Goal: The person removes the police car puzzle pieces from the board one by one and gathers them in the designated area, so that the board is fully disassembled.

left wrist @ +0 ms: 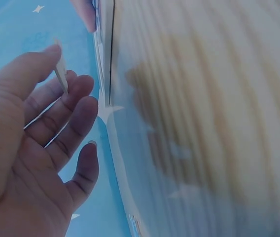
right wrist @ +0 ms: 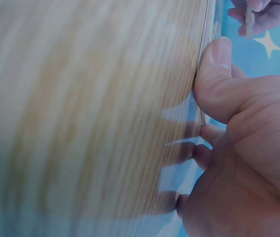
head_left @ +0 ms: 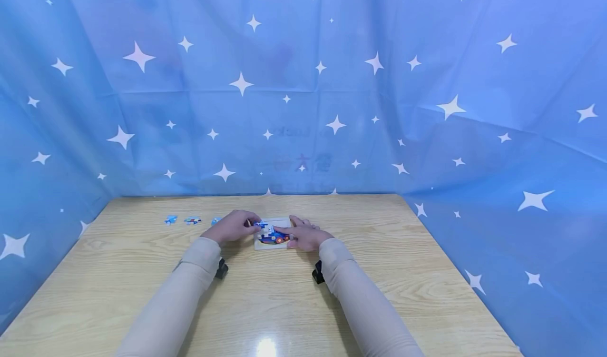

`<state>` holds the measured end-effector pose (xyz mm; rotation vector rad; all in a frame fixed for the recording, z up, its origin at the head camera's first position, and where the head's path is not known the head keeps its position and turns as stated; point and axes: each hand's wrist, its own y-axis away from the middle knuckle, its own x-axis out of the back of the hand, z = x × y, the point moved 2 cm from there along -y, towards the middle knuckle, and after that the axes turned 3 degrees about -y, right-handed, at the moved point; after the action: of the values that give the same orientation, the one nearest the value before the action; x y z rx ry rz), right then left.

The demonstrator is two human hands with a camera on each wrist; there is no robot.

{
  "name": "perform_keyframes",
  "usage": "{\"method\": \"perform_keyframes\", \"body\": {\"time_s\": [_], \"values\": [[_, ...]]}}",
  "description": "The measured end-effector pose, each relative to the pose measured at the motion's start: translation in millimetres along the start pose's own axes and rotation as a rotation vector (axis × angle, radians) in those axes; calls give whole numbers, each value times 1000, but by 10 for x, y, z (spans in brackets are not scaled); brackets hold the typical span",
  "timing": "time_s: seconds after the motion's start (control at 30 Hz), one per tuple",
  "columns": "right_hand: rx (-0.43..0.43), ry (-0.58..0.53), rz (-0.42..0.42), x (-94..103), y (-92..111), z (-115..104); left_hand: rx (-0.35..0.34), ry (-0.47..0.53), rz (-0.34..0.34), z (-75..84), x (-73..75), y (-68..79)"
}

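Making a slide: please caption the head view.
Left hand pinches a puzzle piece by the framed puzzle the right hand touches; loose pieces lie on the table.

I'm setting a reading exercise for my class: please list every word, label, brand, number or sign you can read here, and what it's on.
Clearly readable: none.
Blue starry backdrop: faint lettering low in the middle, seemingly one line above larger characters; too pale and blurred to quote.
Puzzle board and loose pieces: no lettering can be made out; any would be too small.
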<state>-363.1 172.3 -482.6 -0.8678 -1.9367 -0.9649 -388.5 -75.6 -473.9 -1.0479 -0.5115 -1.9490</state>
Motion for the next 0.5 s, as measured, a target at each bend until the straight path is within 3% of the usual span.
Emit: {"method": "perform_keyframes", "body": {"time_s": [0.5], "values": [[30, -2, -11, -4, 11, -3, 11, -84, 26, -153, 142, 180]]}}
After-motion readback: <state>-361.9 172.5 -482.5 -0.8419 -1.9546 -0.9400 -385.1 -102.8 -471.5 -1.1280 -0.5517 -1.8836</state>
